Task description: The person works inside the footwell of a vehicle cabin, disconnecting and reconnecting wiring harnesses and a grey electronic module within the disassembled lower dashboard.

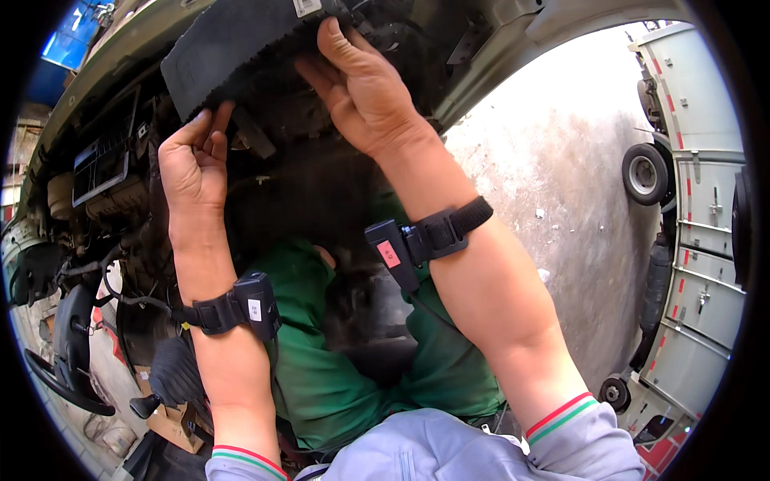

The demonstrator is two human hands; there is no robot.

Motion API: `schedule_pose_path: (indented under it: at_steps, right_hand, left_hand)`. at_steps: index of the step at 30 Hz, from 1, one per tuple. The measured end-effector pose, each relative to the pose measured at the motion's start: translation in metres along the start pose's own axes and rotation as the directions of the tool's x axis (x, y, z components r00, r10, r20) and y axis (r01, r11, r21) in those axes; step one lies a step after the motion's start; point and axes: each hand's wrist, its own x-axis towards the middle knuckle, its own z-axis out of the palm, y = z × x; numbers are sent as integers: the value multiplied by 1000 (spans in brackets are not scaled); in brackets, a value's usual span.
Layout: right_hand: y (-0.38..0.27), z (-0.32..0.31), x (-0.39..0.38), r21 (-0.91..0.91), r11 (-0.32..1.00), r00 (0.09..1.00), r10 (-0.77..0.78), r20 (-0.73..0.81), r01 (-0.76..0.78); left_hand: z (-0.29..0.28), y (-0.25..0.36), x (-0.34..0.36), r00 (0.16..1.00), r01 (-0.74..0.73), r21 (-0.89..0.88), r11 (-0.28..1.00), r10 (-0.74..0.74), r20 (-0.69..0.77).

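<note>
A dark grey plastic panel (pixel 228 56) with a small white label is at the top, inside a vehicle's stripped dashboard area. My left hand (pixel 195 156) holds its lower left edge, fingers curled up against the underside. My right hand (pixel 365 92) grips the panel further right, thumb raised on its edge and fingers partly hidden beneath. Both forearms wear black strapped devices. Behind the hands are dark brackets and openings, and at the left an exposed housing (pixel 104 164) with wiring. My green-trousered legs (pixel 321 385) are below.
A steering wheel (pixel 76 377) and gear lever (pixel 168 365) are at the left, with a cardboard box (pixel 172 425). Through the right-hand door opening are a pale concrete floor (pixel 545 176) and a parked grey truck (pixel 706 224) with wheels. A blue object (pixel 68 40) shows at the upper left.
</note>
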Motion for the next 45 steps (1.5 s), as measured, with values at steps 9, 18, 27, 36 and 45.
schedule_pose_path:
  at_steps: [9,18,27,36,45]
  right_hand:
    - [23,1,8,-125,989,988,-94,-120,79]
    - [27,25,-24,-184,964,962,150,-228,-193]
    - [88,-50,-55,-875,213,873,339,-350,-434]
    - [91,-69,-85,-962,-170,785,557,-271,-212]
    - [64,-60,-107,-971,-222,691,689,-218,-85]
  left_hand:
    - [6,-16,-13,991,-125,234,964,109,80]
    - [24,-27,-3,949,-228,177,958,259,-181]
    - [8,-15,-4,989,-148,286,947,143,39]
    - [15,-27,-10,944,-240,631,738,329,-24]
    - [7,-33,4,875,-218,612,760,430,-223]
